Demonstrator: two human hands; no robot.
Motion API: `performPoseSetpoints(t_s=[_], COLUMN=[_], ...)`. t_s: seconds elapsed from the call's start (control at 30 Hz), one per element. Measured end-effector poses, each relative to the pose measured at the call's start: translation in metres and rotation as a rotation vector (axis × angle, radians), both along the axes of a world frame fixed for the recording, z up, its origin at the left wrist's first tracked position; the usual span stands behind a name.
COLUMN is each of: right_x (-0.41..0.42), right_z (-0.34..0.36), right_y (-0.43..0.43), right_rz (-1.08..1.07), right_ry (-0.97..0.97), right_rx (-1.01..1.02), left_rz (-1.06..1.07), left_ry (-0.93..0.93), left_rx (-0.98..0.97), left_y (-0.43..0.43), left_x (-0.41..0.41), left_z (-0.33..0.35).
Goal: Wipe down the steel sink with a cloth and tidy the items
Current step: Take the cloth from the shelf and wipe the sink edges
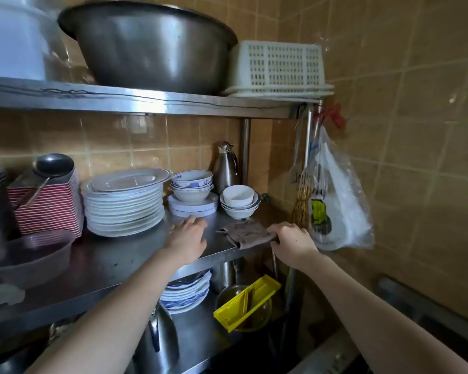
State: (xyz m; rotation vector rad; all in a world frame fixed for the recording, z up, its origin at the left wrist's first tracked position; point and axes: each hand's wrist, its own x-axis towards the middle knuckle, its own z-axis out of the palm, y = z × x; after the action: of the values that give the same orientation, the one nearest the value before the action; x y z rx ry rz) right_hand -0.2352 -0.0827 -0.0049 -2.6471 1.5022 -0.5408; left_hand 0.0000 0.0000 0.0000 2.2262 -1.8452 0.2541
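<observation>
The cloth (247,233), a grey-brown rag, lies crumpled at the front right corner of the middle steel shelf (135,255), one end drooping over the shelf's edge. The right hand (292,241) has its fingers curled over the cloth's right end at that edge and grips it. The thumb is hidden beneath. The left hand (188,236) lies open on the bare shelf just left of the cloth, apart from it, its fingertips close to the round white lids (192,207) under a nest of bowls.

This looks like the fetching step: the cloth is in hand but no wiping has begun. The next move likely calls for lifting the cloth clear without snagging the small bowls (238,201) just behind it, then carrying it down and to the right.

The sink is not plainly in view. A steel ledge (427,311) at the lower right, blurred and cut off by the frame, may be its rim, but I cannot tell. The lower shelf is partly hidden behind both forearms, and the contents of the hanging plastic bag (338,206) are unclear.
</observation>
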Motion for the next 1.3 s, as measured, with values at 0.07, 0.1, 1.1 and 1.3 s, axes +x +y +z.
performPoseSetpoints(t_s=[0.07,0.1,1.1,1.3], right_x=[0.006,0.010,0.083,0.083], right_z=[-0.004,-0.008,-0.108,-0.112], right_y=[-0.013,-0.022,-0.167,-0.163], right_rz=[0.009,0.020,0.196,0.192], right_ry=[-0.004,0.003,0.107,0.168], right_rx=[0.005,0.008,0.101,-0.065], left_rz=[0.016,0.020,0.100,0.088], left_ry=[0.009,0.011,0.102,0.112], left_rx=[0.008,0.021,-0.003,-0.011], left_y=[-0.012,-0.020,-0.136,-0.132], left_x=[0.001,0.003,0.056,0.058], left_z=[-0.006,-0.012,-0.084,-0.084])
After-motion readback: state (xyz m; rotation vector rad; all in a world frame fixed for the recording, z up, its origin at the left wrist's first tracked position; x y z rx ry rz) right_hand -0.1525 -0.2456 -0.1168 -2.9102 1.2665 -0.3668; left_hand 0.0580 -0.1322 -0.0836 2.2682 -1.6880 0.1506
